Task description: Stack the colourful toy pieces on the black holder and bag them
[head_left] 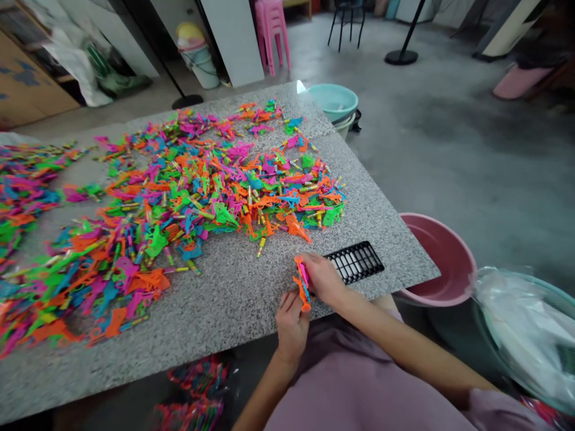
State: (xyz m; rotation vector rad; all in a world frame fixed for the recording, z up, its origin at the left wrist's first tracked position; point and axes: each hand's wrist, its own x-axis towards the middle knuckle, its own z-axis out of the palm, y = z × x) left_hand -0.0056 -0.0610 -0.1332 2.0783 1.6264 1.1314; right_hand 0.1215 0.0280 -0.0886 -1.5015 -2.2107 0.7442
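Left hand [291,323] and right hand [324,279] grip toys [302,292] near the table's [233,299] edge

Both hands are closed on the same few plastic toys, just below and right of the frame's centre. The right fingers curl round them from the right; the left hand pinches at their lower end. Orange, pink and blue show in the grip (how many pieces, I cannot tell). Their long axis runs nearly up and down the frame, tilted a little, so that the upper end points to the top and slightly left, the lower end down towards the person. Which end is the front is too small to tell.

Just right of the right hand lies a black grid [357,262], its long axis slanting from lower left to upper right; whether hand and grid touch is unclear. A pile [215,191] of similar bright toys, pointing every way, spreads across the left and upper middle of the frame. At the right stand a red tub [460,269] and, lower down, a plastic bag [521,335].
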